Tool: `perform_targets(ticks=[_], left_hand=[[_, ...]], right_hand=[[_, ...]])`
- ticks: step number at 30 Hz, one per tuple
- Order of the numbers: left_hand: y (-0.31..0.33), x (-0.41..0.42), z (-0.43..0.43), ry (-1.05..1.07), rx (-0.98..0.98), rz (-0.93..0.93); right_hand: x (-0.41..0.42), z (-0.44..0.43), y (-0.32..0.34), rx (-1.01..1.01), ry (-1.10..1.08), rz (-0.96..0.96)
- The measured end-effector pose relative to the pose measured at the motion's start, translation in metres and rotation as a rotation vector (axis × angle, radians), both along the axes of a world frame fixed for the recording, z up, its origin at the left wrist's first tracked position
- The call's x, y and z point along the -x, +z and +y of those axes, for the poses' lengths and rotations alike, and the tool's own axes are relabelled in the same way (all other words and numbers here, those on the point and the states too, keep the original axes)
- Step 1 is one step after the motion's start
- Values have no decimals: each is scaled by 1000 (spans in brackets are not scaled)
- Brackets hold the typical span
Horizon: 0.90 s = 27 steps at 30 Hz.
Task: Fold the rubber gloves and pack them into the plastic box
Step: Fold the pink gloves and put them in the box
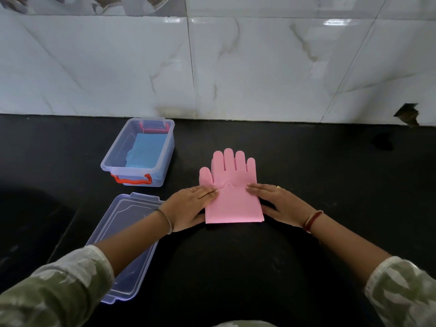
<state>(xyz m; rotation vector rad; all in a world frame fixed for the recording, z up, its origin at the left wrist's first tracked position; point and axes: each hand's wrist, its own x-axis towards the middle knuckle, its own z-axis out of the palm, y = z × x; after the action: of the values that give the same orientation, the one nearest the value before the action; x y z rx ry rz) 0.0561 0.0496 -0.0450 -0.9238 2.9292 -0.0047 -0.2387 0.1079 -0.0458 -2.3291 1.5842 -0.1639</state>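
A pink rubber glove [232, 185] lies flat on the black counter, fingers pointing away from me, its cuff half folded up over the palm. My left hand [188, 206] presses flat on the fold's left edge. My right hand [278, 204] presses flat on its right edge. Neither hand grips anything. To the left stands the clear plastic box [165, 156] with red handles, open, a folded blue glove [145, 149] lying inside.
The box's clear lid [122, 232] lies on the counter under my left forearm. A white marble-tiled wall [236, 67] rises right behind the counter, with a chipped hole [407, 113] at the right.
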Motion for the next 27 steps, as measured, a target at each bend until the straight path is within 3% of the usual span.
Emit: perform_targets(ticks=[3,5,7,10,15,18,23,27], left_hand=[[0,11,4,105,-49,219],[6,18,-3,302,-158,439],[10,29,-13,493,-231,533],[11,47,-24,616,-172,551],[13,63,-41,760,-64,530],[9,63,-44,779,-107,590],[3,64,-46,859,-165,383],[12,72,-53,914,-247,313]], right_hand=[[-2,3,-2,-10,-38,-87],[-3,4,0,-48,-68,-190],[-4,3,4,-103,-98,-270],[-11,-7,7,-91,-214,-371],[-33,-37,2,12,-504,-348],[-38,-46,-1,9,-570,-363],[-46,-48,-1,112,-727,-413],[-41,-59,15,-174,-881,-534]])
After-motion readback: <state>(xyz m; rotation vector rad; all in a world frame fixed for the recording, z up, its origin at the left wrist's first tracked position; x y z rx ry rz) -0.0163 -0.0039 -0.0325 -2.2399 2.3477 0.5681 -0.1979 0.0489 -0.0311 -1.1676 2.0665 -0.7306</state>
